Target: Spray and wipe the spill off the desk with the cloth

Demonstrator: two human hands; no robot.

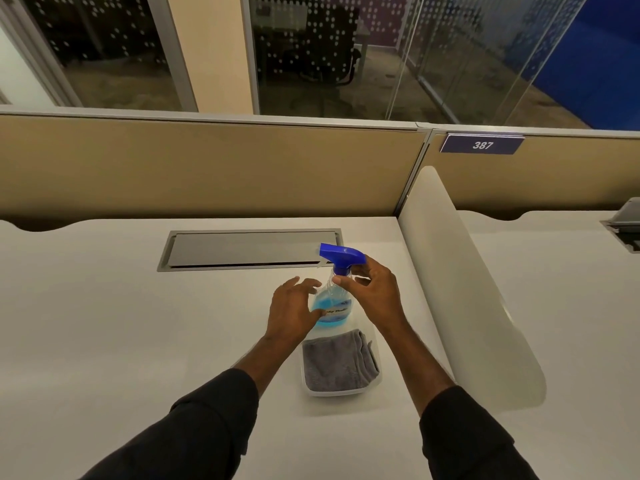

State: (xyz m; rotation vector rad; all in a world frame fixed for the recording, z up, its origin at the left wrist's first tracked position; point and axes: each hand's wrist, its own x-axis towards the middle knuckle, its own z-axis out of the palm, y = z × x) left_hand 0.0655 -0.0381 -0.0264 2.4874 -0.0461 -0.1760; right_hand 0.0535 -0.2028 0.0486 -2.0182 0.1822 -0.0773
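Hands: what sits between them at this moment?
In the head view, the spray bottle stands upright between the left hand and right hand, just beyond the cloth.

sign (482,144) on partition (207,168): "387" | spray bottle (333,306) label: print blurred, possibly two words, unreadable

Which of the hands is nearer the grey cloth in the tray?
Left. The left hand hovers just beyond the cloth; the right hand is higher, by the spray bottle neck.
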